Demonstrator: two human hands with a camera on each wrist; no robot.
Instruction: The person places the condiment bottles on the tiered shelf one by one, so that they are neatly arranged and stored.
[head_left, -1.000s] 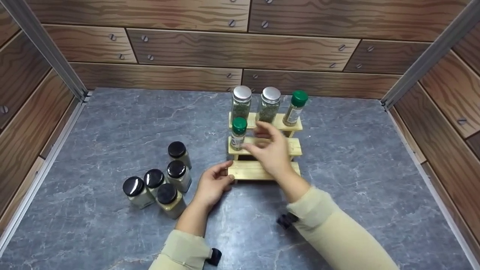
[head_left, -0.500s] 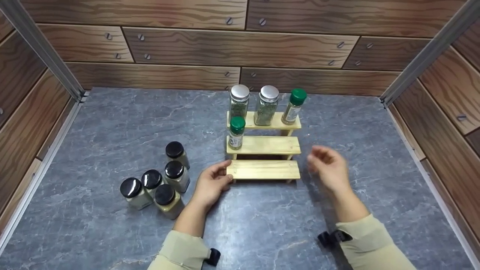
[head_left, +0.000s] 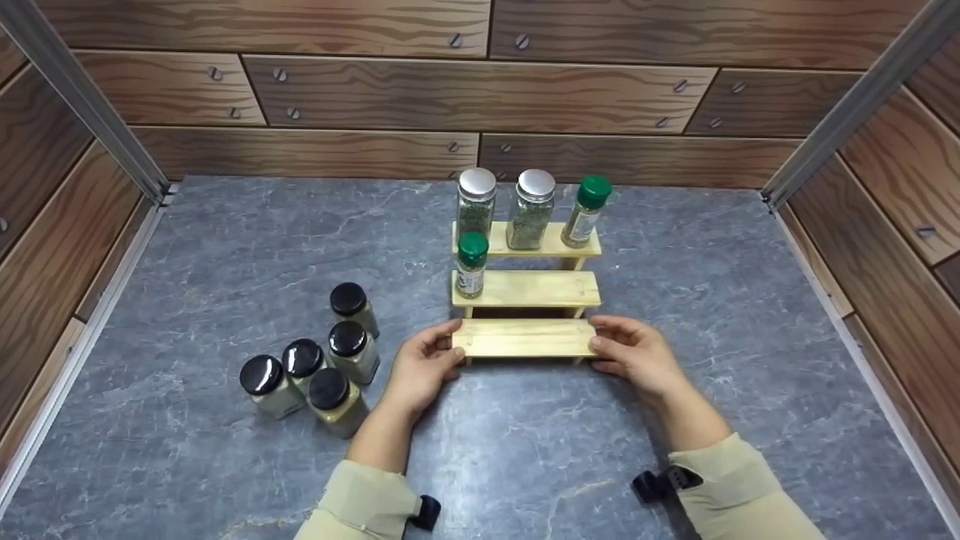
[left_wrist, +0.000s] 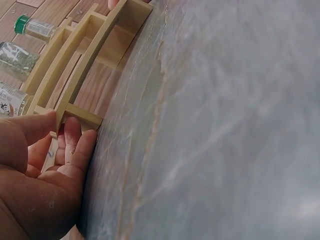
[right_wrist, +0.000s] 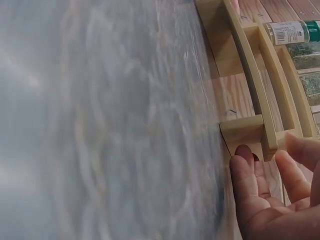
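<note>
A pale wooden rack [head_left: 525, 287] with three steps is placed on the grey marbled desk [head_left: 517, 450]. Its lowest step [head_left: 525, 337] is gripped at the left end by the left hand [head_left: 421, 371] and at the right end by the right hand [head_left: 643, 360]. Two silver-lidded glass jars [head_left: 530, 223] and a clear green-capped bottle [head_left: 581, 226] are carried above; another such bottle [head_left: 470, 277] is held by the middle step [head_left: 544, 291] (at its left). Five black-lidded glass jars [head_left: 354, 356] are grouped leftward.
</note>
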